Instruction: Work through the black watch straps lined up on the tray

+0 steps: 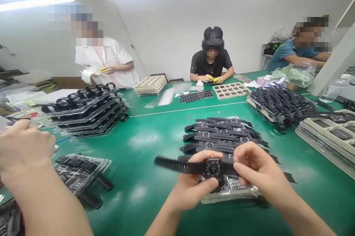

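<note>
A black smartwatch (213, 168) is held face down above a clear tray (231, 196), its sensor back turned up. My left hand (191, 188) grips the watch case between thumb and fingers, with one perforated strap half sticking out to the left. On the other side, my right hand (259, 171) pinches the second strap half by the case; its fingertips partly cover that strap. Beneath and behind my hands, rows of black smartwatches (222, 135) lie in the tray with their straps spread sideways.
At left, a co-worker's arm (36, 169) reaches in beside a tray of watches (80, 171) and stacked clear trays (91, 112). Right are piled watches (280, 105), beige trays (327, 143) and a bottle (334, 90). Three people work beyond the green table (144, 162).
</note>
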A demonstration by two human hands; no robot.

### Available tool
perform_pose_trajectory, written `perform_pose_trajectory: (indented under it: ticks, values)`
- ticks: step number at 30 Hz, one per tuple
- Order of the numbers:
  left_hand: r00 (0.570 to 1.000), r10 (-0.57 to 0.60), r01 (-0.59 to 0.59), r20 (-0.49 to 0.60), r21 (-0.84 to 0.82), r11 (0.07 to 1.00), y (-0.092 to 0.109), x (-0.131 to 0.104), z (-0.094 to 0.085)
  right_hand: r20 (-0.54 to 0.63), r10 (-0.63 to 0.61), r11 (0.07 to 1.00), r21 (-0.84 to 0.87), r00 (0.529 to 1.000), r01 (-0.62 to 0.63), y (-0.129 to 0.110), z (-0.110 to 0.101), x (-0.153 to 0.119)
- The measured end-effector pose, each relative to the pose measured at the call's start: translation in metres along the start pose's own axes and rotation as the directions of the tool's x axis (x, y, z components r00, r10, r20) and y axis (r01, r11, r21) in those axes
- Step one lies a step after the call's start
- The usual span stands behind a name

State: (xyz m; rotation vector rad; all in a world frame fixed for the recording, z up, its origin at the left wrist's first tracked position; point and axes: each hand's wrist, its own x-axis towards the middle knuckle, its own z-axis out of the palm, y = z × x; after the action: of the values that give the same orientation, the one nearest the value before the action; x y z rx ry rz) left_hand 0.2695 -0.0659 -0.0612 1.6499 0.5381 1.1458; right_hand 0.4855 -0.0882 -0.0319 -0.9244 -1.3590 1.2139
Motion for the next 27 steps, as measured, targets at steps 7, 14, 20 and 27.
perform_pose_trajectory:
  ticks: [7,14,20,27]
  values:
    - [0.957,0.260,-0.134,-0.132,0.593,0.794,-0.006,0.002,0.011,0.020,-0.029,0.916,0.400,0.999,0.018,0.030,0.004,0.002]
    - [0.972,0.096,0.125,-0.213,0.821,0.557,-0.008,-0.003,0.033,0.124,-0.111,0.975,-0.180,0.986,0.132,0.031,0.026,-0.009]
    - [0.969,-0.194,0.229,-0.156,0.248,0.942,0.010,-0.007,0.037,-0.016,-0.057,0.984,0.166,0.998,0.059,0.044,0.014,0.004]
    - [0.899,-0.438,0.420,-0.027,-0.237,0.876,0.004,0.018,0.044,0.190,0.085,0.996,-0.024,0.978,-0.082,0.016,0.012,0.008]
